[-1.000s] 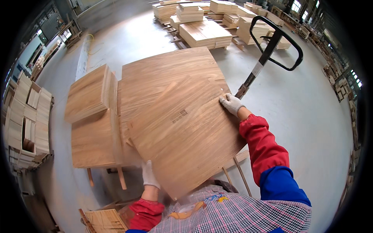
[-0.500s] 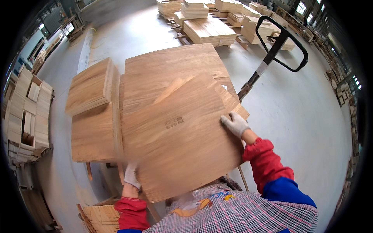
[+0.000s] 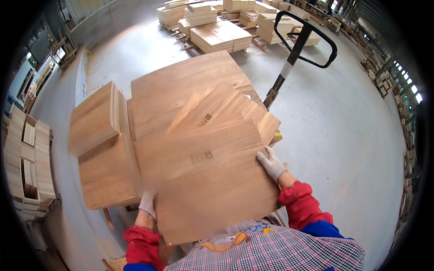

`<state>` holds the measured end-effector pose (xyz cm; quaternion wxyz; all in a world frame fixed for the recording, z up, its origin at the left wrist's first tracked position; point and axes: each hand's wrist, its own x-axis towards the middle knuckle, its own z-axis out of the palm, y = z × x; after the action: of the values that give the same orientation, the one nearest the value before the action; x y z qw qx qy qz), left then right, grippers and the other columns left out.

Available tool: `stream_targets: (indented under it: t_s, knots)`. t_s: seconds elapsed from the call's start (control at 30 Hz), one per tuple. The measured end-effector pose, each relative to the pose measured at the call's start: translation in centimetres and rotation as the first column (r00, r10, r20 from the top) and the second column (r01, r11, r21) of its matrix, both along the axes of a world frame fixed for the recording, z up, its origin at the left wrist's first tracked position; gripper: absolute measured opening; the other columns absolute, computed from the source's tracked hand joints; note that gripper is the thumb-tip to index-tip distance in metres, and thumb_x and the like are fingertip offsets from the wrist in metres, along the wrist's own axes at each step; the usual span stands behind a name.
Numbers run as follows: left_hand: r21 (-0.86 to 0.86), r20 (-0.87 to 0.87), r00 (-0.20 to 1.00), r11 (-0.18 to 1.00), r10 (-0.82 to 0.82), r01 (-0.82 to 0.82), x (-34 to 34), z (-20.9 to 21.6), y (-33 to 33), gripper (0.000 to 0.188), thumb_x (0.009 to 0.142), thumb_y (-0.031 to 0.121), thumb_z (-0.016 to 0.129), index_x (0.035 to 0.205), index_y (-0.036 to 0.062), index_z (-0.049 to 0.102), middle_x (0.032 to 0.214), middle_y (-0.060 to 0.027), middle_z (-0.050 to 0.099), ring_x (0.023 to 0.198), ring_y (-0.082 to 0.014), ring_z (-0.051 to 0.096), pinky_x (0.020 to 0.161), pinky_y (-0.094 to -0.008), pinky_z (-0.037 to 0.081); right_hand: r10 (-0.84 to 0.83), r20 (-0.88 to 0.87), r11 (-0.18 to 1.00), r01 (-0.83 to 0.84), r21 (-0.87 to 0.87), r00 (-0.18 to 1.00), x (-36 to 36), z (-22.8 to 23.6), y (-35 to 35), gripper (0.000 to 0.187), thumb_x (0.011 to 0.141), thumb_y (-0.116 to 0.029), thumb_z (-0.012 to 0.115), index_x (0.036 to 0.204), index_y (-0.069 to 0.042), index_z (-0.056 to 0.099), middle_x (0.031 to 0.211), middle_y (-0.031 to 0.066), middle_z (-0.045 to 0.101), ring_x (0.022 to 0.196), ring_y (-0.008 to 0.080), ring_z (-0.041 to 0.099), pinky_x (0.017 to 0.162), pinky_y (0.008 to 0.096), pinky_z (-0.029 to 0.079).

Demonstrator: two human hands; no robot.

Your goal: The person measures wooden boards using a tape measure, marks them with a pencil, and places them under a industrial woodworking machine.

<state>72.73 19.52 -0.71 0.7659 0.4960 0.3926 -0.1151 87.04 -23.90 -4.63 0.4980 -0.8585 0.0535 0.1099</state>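
A rectangular wooden board with a dark printed mark lies in front of my body, held between both hands. My left hand, in a pale glove, is closed on its left edge near the front corner; part of those fingers is blurred. On the board's right edge, my gloved right hand grips with the thumb on top and the other fingers mostly hidden. Just beyond it, a second marked board lies at an angle, partly covered. Both overlap a larger wooden panel behind them.
Stacked boards stand at the left, beside a lower stack. A black pallet jack handle rises behind the right side. Pallets of cut boards sit farther back. More stacked wood lines the far left.
The held board has come nearer to my body, with both hands still on its edges. More of the marked board beneath now shows. The whole view has shifted slightly.
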Motion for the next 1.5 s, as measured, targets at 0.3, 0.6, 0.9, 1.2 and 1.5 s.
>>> stream_targets:
  t_s: [0.3,0.6,0.9,1.2,1.5]
  knots:
    - [0.396,0.524,0.841,0.913,-0.133,-0.102,3.9,4.4,4.5,0.054,0.086,0.036,0.065,0.127,0.0047,0.047,0.116,-0.0074,0.057,0.105,-0.0204,0.056,0.088,-0.0360,0.049,0.086,0.244,0.804,-0.212,0.555,0.966,3.2,13.6,2.2,0.065,0.085,-0.034,0.068,0.133,0.001,0.040,0.123,0.0070,0.055,0.113,0.0155,0.049,0.095,0.0303,0.041]
    - [0.785,0.581,0.599,0.574,-0.551,-0.232,5.5,-0.8,9.6,0.051,0.087,0.041,0.064,0.120,0.0056,0.048,0.113,-0.0035,0.053,0.102,-0.0140,0.051,0.086,-0.0309,0.044,0.203,0.292,0.824,-0.324,0.465,0.935,4.6,12.5,0.8,0.084,0.074,-0.054,0.072,0.135,-0.005,0.040,0.122,0.0042,0.053,0.112,0.0159,0.047,0.095,0.0320,0.041]
    - [0.727,0.624,0.554,0.670,-0.551,-0.152,6.3,-0.2,7.0,0.044,0.083,0.027,0.062,0.120,0.0076,0.049,0.117,-0.0106,0.053,0.109,-0.0264,0.050,0.093,-0.0401,0.042,0.154,0.304,0.938,-0.236,0.255,0.940,4.5,8.1,-1.5,0.084,0.081,-0.064,0.057,0.133,-0.001,0.040,0.128,0.0077,0.048,0.119,0.0173,0.040,0.102,0.0328,0.033]
    - [0.626,0.528,0.778,0.775,-0.342,-0.084,6.0,-5.0,11.0,0.034,0.092,0.019,0.056,0.124,0.0079,0.048,0.117,-0.0071,0.054,0.107,-0.0216,0.052,0.092,-0.0354,0.045,0.165,0.282,0.876,-0.271,0.398,0.945,5.5,5.4,-0.6,0.072,0.088,-0.056,0.054,0.132,0.000,0.041,0.125,0.0054,0.050,0.115,0.0147,0.041,0.100,0.0319,0.035]
    - [0.522,0.690,0.692,0.808,-0.214,-0.271,7.9,-1.2,3.7,0.023,0.092,0.018,0.051,0.106,0.0009,0.055,0.102,-0.0081,0.057,0.096,-0.0205,0.053,0.081,-0.0377,0.045,0.019,0.400,0.802,-0.253,0.541,0.916,6.8,2.0,-6.5,0.048,0.097,-0.024,0.041,0.140,-0.006,0.030,0.140,0.0092,0.039,0.127,0.0247,0.037,0.109,0.0369,0.028]
